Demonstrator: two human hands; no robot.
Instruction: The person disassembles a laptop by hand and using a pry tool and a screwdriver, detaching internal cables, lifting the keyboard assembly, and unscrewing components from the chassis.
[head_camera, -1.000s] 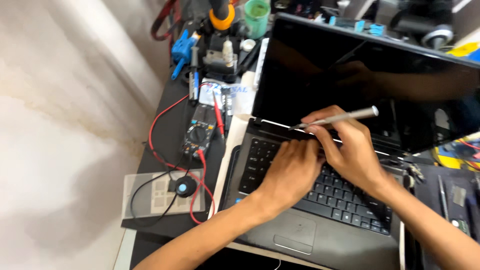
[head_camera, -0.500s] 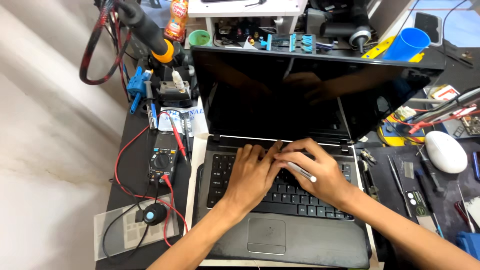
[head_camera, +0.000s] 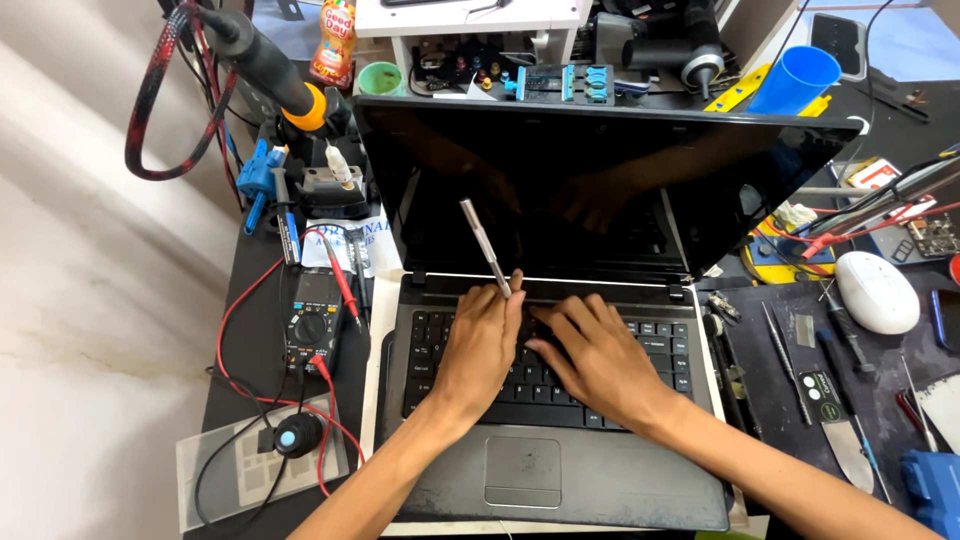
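Silver tool (head_camera: 484, 245) gripped by left hand (head_camera: 480, 345), right hand (head_camera: 590, 355) loose on laptop keyboard (head_camera: 660, 365)

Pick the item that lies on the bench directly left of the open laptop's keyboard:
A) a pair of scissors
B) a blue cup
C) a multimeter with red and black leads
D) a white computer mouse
C: the multimeter with its red and black leads lies on the bench just left of the laptop; the white mouse and blue cup are on the right side.
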